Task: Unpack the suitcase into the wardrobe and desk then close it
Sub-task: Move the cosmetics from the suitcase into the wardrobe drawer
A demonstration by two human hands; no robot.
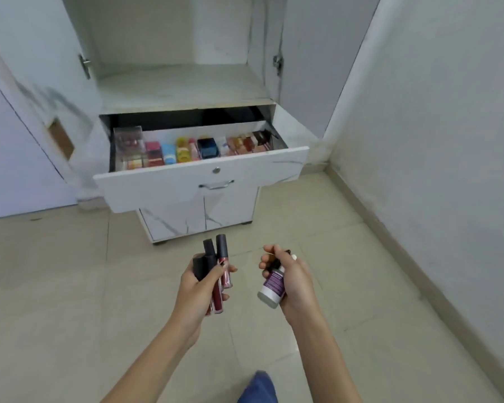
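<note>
In front of the open wardrobe (184, 82), a person stands on the tiled floor (70, 286) with both hands full. The right hand (294, 279) has its fingers (266, 260) curled round the neck of a small bottle (271, 287) with a purple label, its base tilted down and to the left. The left hand (200, 289) grips a bundle of lip gloss tubes (220, 286) together with a black case (201, 266), all wrapped tightly, caps pointing up and away from the body.

What matters now is the drawer (201, 184), pulled fully out below the wardrobe shelf. It lies straight ahead of both hands and well apart from them, its long side running crosswise to the person's reach. The tubes already point roughly toward it. The left hand lines up with the drawer's middle, just under the handle (216, 184); the right hand lines up with its right end. Neither hand looks clearly nearer; they sit about level.

A row of cosmetics (186, 149) stands along the drawer's back, with a clear organiser (128, 146) at the left end. The front panel hides the drawer floor, so I cannot tell where free room lies. I'd guess both loads must go forward and over that panel. The suitcase is not in sight.
</note>
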